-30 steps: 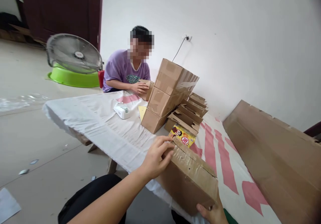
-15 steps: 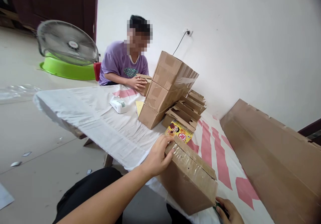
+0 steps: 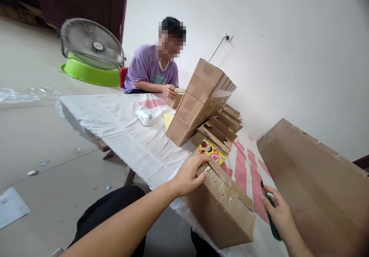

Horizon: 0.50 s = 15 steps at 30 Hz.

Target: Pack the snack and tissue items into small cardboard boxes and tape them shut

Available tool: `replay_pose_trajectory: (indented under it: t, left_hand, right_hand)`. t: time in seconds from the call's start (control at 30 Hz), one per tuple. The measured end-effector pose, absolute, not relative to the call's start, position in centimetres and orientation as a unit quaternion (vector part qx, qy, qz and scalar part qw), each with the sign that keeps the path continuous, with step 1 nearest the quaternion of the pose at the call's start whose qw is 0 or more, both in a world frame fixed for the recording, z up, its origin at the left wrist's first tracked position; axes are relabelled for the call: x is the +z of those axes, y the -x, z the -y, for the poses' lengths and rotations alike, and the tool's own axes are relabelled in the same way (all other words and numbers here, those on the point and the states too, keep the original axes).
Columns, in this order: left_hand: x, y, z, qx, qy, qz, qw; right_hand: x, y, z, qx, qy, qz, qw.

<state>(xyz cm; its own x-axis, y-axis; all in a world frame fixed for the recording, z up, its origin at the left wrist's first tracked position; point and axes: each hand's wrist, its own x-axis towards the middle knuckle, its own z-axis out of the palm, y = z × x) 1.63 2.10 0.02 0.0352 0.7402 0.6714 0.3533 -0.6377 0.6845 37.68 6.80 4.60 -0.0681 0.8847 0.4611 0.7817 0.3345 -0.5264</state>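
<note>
A taped cardboard box (image 3: 221, 207) stands at the near edge of the cloth-covered table, its top flaps meeting along a slit seam. My left hand (image 3: 191, 174) grips its far left end, fingers over the top edge and thumb on the tape. To the right of the box, my right hand (image 3: 278, 207) is closed round a green utility knife (image 3: 272, 222), blade pointing up and away. The blade is apart from the box. Just beyond my left hand lies a yellow printed packet (image 3: 211, 149), partly hidden behind the box.
Stacked cardboard boxes (image 3: 197, 103) rise mid-table, with opened boxes (image 3: 220, 130) beside them. A white tape dispenser (image 3: 145, 116) sits to their left. Across the table a person (image 3: 152, 65) holds a small box (image 3: 174, 98). A large cardboard sheet (image 3: 311, 180) leans at right; a fan (image 3: 92, 43) stands behind.
My right hand has lifted the knife away from the box's near right corner, up and to the right. My left hand stays on the box. The view has shifted slightly left.
</note>
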Motion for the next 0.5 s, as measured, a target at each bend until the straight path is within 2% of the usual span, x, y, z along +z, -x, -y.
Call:
replay_pose_trajectory:
  t: [0.07,0.13,0.23,0.5]
  left_hand:
    - [-0.1,-1.7,-2.2,0.573,-0.700,-0.389,0.176]
    - [-0.2,-1.7,-2.3,0.575,-0.700,-0.386,0.175]
    - [-0.4,-1.7,-2.4,0.581,-0.697,-0.384,0.172]
    - [-0.5,-1.9,-2.7,0.588,-0.691,-0.388,0.163]
  right_hand:
    - [7.3,-34.2,-6.6,0.089,0.500,0.802,0.314]
    - [9.4,-30.4,-6.1,0.127,0.433,0.865,0.219]
    - [11.1,-25.2,-5.3,0.132,0.385,0.907,0.105]
    - [12.0,-18.5,-5.7,-0.068,0.343,0.936,-0.032]
